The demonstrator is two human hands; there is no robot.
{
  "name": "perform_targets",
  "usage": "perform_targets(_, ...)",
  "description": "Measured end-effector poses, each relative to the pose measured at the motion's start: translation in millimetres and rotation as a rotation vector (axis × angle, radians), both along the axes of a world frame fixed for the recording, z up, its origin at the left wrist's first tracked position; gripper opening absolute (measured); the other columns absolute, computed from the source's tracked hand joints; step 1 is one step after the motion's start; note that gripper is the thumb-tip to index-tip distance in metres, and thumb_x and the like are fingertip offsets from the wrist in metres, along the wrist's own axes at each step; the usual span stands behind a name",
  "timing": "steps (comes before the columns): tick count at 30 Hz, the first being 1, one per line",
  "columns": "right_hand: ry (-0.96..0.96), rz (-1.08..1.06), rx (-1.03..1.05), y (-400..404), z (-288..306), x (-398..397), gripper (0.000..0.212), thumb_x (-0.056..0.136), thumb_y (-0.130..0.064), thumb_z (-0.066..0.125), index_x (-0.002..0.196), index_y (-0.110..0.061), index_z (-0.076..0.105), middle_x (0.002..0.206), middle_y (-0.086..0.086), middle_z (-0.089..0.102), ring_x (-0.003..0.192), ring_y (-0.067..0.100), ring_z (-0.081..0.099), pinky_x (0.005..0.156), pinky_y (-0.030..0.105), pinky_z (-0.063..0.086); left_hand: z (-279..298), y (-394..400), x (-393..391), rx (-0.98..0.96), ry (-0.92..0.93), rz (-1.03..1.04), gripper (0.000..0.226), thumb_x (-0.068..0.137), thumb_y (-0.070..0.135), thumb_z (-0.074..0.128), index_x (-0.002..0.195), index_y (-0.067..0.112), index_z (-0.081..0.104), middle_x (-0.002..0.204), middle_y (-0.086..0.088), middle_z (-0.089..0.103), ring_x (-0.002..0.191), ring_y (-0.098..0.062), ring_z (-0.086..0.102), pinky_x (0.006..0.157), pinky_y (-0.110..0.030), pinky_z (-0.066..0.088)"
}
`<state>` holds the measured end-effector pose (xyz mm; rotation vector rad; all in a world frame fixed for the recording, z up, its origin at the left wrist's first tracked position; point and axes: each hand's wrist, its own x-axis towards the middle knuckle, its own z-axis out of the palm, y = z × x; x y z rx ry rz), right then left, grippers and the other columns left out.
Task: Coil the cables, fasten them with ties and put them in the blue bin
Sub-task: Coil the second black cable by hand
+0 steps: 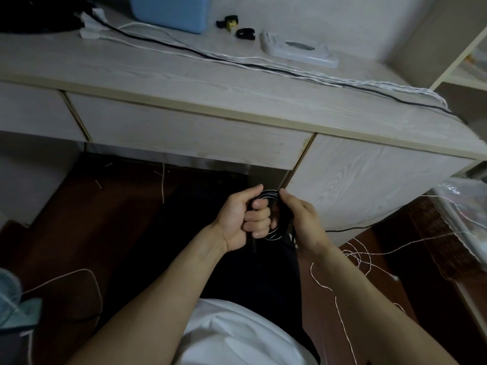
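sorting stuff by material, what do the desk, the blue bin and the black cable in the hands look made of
Desk: pale wood-grain laminate or veneer, matte, judging by the printed-looking grain.
Blue bin: likely plastic, smooth and uniform.
Black cable: rubber or plastic sheath, slightly glossy highlights on the coil.

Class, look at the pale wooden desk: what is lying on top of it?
On the pale wooden desk lie white cables, one black cable, a blue plastic bin, black ties and a clear tray. The bin's inside is out of frame.
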<state>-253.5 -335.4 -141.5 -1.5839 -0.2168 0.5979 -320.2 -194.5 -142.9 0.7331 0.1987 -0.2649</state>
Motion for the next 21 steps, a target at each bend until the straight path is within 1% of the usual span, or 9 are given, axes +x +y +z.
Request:
perform_targets(3, -0.048, 0.049, 0.002, -2, 0, 0, 0.054, 0.096, -0.048, 0.054, 0.092, 0.005, 0.067, 0.071, 0.015, 0.062, 0.068, 0.029, 0.058, 0.069, 0.041, 0.045, -2, 2, -1, -0.002, 0.016, 0.048, 0.046, 0.098, 0.041, 0.041, 0.057, 0.021, 0.032, 0.042, 0.008, 0.019, 0.035, -0.009, 0.014, 0.038, -0.024, 0.017)
perform_targets(6, -0.096, 0.026, 0.006, -8, 2, 3, 0.039, 0.103, -0.029, 0.048, 0.081, -0.003, 0.066, 0.066, 0.009, 0.061, 0.060, 0.022, 0.058, 0.059, 0.035, 0.043, -3, 8, -1, -0.113, 0.016, 0.147, 0.047, 0.096, 0.040, 0.042, 0.054, 0.022, 0.031, 0.040, 0.008, 0.019, 0.032, -0.008, 0.014, 0.038, -0.025, 0.014)
perform_targets(9, -0.150, 0.044, 0.004, -18, 2, 12, 0.021, 0.100, -0.011, 0.053, 0.090, 0.004, 0.064, 0.071, 0.012, 0.060, 0.061, 0.021, 0.056, 0.059, 0.032, 0.047, -3, 16, 1, -0.223, 0.017, 0.298, 0.050, 0.097, 0.039, 0.040, 0.050, 0.022, 0.032, 0.038, 0.008, 0.019, 0.030, -0.009, 0.016, 0.036, -0.025, 0.015)
perform_targets(11, -0.192, 0.078, -0.046, -23, -3, 19, 0.015, 0.098, -0.008, 0.057, 0.093, 0.004, 0.064, 0.070, 0.010, 0.061, 0.064, 0.019, 0.058, 0.060, 0.029, 0.050, -5, 20, 1, -0.282, 0.015, 0.384, 0.051, 0.098, 0.038, 0.039, 0.049, 0.022, 0.033, 0.038, 0.008, 0.020, 0.030, -0.009, 0.016, 0.036, -0.025, 0.016)
perform_targets(13, -0.223, 0.123, -0.134, -26, -7, 24, 0.018, 0.097, -0.014, 0.060, 0.090, 0.001, 0.065, 0.067, 0.006, 0.063, 0.063, 0.019, 0.060, 0.063, 0.030, 0.052, -6, 23, 1, -0.334, 0.000, 0.443, 0.051, 0.098, 0.037, 0.038, 0.050, 0.022, 0.033, 0.039, 0.008, 0.020, 0.031, -0.009, 0.016, 0.036, -0.024, 0.019)
perform_targets(15, -0.245, 0.154, -0.256, -28, -9, 26, 0.028, 0.098, -0.028, 0.060, 0.086, -0.003, 0.066, 0.064, 0.002, 0.063, 0.061, 0.016, 0.060, 0.065, 0.030, 0.051, -4, 26, 2, -0.373, -0.013, 0.489, 0.051, 0.098, 0.036, 0.037, 0.050, 0.022, 0.033, 0.039, 0.008, 0.020, 0.031, -0.009, 0.017, 0.036, -0.025, 0.020)
perform_targets(17, -0.305, 0.181, -0.467, -30, -9, 28, 0.041, 0.099, -0.044, 0.053, 0.085, -0.008, 0.067, 0.063, -0.003, 0.065, 0.058, 0.011, 0.062, 0.065, 0.026, 0.050, -1, 30, 5, -0.404, -0.018, 0.546, 0.050, 0.098, 0.037, 0.037, 0.050, 0.022, 0.034, 0.040, 0.008, 0.021, 0.032, -0.009, 0.017, 0.037, -0.025, 0.020)
perform_targets(19, -0.375, 0.226, -0.657, -34, -11, 31, 0.048, 0.098, -0.055, 0.046, 0.084, -0.014, 0.067, 0.069, -0.002, 0.068, 0.061, 0.010, 0.065, 0.065, 0.025, 0.051, 4, 35, 8, -0.415, -0.011, 0.612, 0.050, 0.098, 0.038, 0.037, 0.051, 0.021, 0.034, 0.041, 0.008, 0.021, 0.033, -0.009, 0.017, 0.038, -0.025, 0.021)
perform_targets(21, -0.432, 0.267, -0.690, -38, -13, 31, 0.048, 0.097, -0.056, 0.044, 0.086, -0.015, 0.067, 0.076, 0.001, 0.069, 0.068, 0.013, 0.066, 0.069, 0.032, 0.053, 8, 39, 12, -0.427, -0.010, 0.654, 0.050, 0.098, 0.042, 0.035, 0.052, 0.021, 0.036, 0.043, 0.008, 0.022, 0.035, -0.010, 0.018, 0.038, -0.025, 0.022)
